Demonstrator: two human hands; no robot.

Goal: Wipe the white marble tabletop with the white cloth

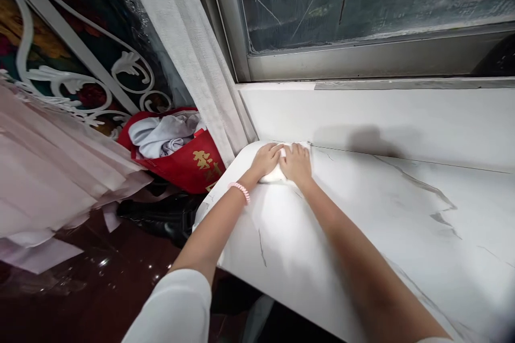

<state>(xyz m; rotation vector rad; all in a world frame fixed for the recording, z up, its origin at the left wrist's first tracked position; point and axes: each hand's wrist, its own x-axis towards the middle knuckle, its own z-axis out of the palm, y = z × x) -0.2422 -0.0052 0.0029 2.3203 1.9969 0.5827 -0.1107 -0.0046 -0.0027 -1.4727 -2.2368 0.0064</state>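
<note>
Both my hands rest side by side on a small folded white cloth at the far left end of a white marble-patterned tabletop. My left hand lies on the cloth's left part, its fingers pointing towards the other hand. On that wrist is a pink coiled band. My right hand presses on the right part, with fingers stretched forward and slightly spread. The cloth's middle and near edge show between and below the hands; the rest is covered by them.
A white wall panel and metal window frame rise behind the table. Left of it hang a pale curtain and a red bag holding light fabric. Pink drapery and a black shoe-like item are lower left.
</note>
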